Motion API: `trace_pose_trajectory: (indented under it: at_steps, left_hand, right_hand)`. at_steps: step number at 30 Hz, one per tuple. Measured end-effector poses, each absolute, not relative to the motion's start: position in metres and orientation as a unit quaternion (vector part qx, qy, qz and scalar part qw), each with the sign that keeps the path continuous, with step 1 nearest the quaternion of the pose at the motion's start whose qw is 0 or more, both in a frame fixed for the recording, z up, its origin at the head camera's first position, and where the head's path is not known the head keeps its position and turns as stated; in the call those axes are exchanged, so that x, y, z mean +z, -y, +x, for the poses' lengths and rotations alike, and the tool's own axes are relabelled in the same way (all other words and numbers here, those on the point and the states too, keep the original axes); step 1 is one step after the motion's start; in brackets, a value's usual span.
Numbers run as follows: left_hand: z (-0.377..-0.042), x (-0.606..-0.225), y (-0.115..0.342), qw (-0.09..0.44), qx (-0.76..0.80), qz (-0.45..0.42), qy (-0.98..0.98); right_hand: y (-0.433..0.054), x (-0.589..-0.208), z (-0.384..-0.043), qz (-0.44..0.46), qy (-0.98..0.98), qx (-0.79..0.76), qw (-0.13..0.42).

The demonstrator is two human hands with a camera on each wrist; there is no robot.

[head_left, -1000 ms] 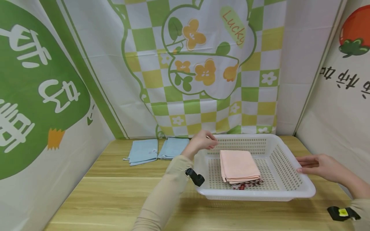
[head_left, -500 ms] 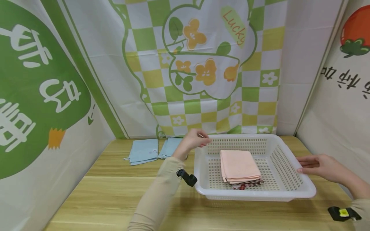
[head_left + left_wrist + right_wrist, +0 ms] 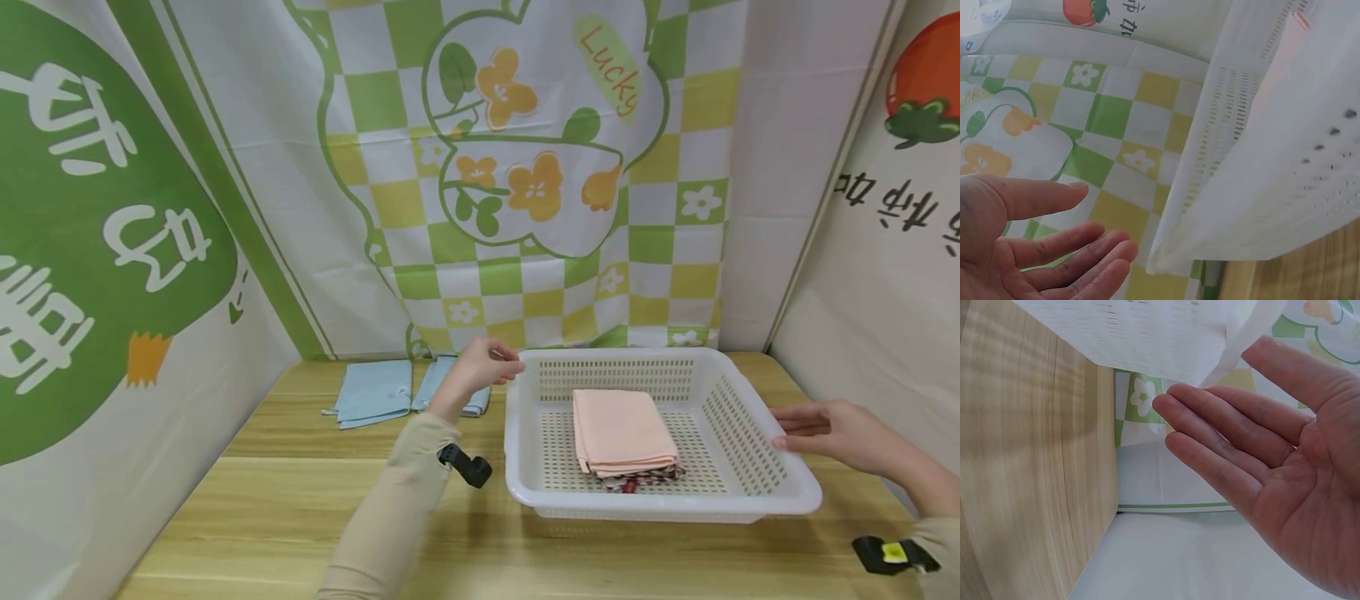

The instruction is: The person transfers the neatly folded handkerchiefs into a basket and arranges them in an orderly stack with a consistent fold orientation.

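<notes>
A white plastic basket (image 3: 637, 502) with slotted walls stands on the right half of the table. Inside it, a folded pink cloth (image 3: 624, 429) lies on top of a folded dark patterned cloth (image 3: 637, 478). My left hand (image 3: 480, 367) hovers by the basket's back left corner, holding nothing; the left wrist view shows its fingers (image 3: 1094, 256) loosely bent and apart from the wall. At the right rim is my right hand (image 3: 836, 433), its fingers nearly straight and its fingertips close by the basket. The right wrist view shows its bare palm (image 3: 1304, 481).
Two folded light blue cloths, a left one (image 3: 375, 392) and a right one (image 3: 437, 382) partly behind my left hand, lie at the back left of the wooden table (image 3: 285, 508). Printed curtains (image 3: 540, 283) rise behind the table and at both sides.
My left hand has moved left, from over the basket's back left part to just outside its corner. The right hand, basket and cloths have hardly moved.
</notes>
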State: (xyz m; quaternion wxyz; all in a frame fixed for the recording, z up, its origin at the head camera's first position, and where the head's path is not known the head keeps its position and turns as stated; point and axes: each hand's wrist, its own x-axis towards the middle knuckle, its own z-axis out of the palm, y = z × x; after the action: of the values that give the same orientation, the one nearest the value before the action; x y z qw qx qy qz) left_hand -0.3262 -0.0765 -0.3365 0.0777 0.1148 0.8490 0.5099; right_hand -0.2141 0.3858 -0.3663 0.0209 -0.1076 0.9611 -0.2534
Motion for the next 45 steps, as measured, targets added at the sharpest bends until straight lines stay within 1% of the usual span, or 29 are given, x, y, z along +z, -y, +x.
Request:
trace_pose_trajectory:
  at_steps: [8, 20, 25, 33, 45]
  left_hand:
    - [-0.327, -0.343, 0.09, 0.075, 0.518, 0.11, -0.845]
    - [-0.337, -0.359, 0.118, 0.048, 0.521, 0.067, -0.85]
    - [-0.341, -0.366, 0.128, 0.038, 0.524, 0.064, -0.848]
    - [-0.347, -0.379, 0.143, 0.039, 0.536, 0.06, -0.841]
    - [-0.352, -0.39, 0.165, 0.01, 0.532, 0.052, -0.845]
  right_hand:
    - [-0.385, -0.366, -0.213, -0.104, -0.961, -0.257, 0.024]
    - [-0.386, -0.367, -0.214, -0.104, -0.963, -0.249, 0.016]
    - [-0.386, -0.368, -0.215, -0.105, -0.962, -0.251, 0.017]
    - [-0.384, -0.366, -0.214, -0.102, -0.964, -0.245, 0.022]
    - [-0.385, -0.365, -0.214, -0.1, -0.963, -0.249, 0.024]
